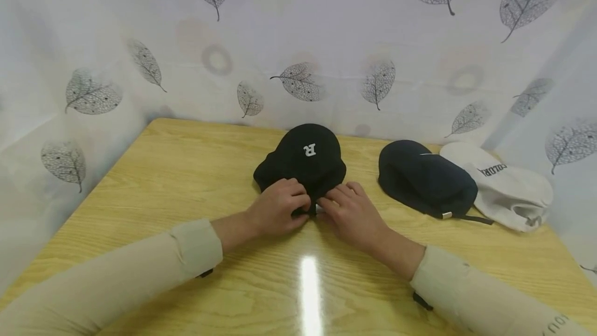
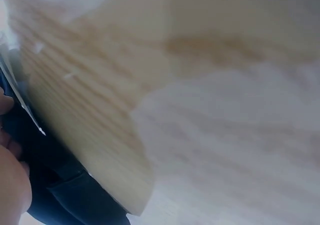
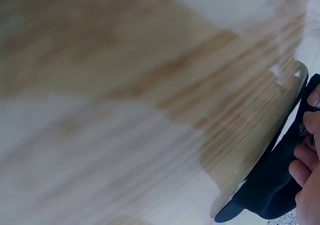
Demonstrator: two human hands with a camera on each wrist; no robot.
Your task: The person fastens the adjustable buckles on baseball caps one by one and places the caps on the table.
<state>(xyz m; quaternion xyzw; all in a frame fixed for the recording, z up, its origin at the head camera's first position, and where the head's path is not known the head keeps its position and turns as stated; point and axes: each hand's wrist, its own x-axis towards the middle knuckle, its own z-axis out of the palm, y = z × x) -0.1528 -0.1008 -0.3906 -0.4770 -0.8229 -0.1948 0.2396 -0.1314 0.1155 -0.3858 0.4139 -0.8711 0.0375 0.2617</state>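
Note:
A black cap (image 1: pixel 298 157) with a white letter R on it lies on the wooden table, its near edge toward me. My left hand (image 1: pixel 280 206) grips that near edge with curled fingers, close to the strap. Just to the right, my right hand (image 1: pixel 350 211) pinches the strap end at the same edge. In the right wrist view, the fingers (image 3: pixel 305 157) are bent around the black cap (image 3: pixel 270 185) by a small metal fitting. Only part of the left hand (image 2: pixel 12 180) shows in the left wrist view, against the dark cap (image 2: pixel 75 195).
Right of the black cap lies a dark navy cap (image 1: pixel 420 180) with a strap and metal buckle. It overlaps a white cap (image 1: pixel 508 185) with dark lettering. The wooden table (image 1: pixel 196 170) meets a leaf-patterned cloth (image 1: pixel 298 30) at the back and sides.

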